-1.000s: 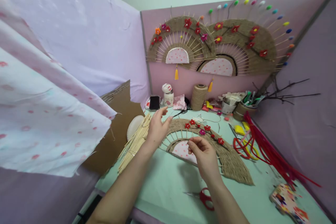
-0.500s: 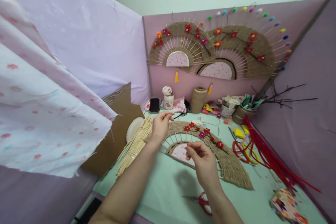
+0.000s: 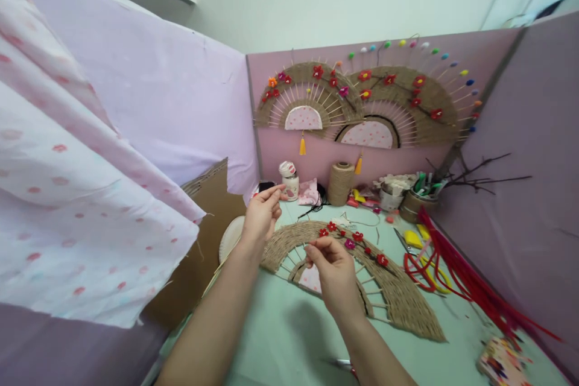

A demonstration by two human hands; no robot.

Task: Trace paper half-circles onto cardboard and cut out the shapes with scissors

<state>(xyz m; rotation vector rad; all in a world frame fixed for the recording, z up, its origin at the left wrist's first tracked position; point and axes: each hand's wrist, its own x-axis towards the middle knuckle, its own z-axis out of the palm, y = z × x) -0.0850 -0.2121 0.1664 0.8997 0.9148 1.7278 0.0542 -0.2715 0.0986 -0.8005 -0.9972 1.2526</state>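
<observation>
My left hand (image 3: 261, 217) is raised above the left end of a twine-woven fan (image 3: 409, 295), thumb and fingers pinched together. Lower and to its right, my right hand (image 3: 333, 274) hovers over the fan's pink-dotted centre (image 3: 311, 277), also pinched. Whatever lies between the fingertips of either hand is too fine to make out. Red felt flowers (image 3: 382, 260) and one magenta flower (image 3: 350, 244) run along a dark twig on the fan. Scissors (image 3: 340, 363) lie by my right forearm, which hides most of them.
A twine spool (image 3: 341, 184), a lidded jar (image 3: 290, 186) and a pot of tools (image 3: 418, 202) line the back. Red pipe cleaners (image 3: 468, 277) and yellow-handled scissors (image 3: 434, 271) lie right. Cardboard (image 3: 203, 235) and dotted cloth (image 3: 85, 241) stand left. Finished fans (image 3: 420, 105) hang behind.
The view has tipped upward, showing more wall and a picture frame. Both pinched hands have shifted left and up over the fan. The scissors are more hidden by my right arm.
</observation>
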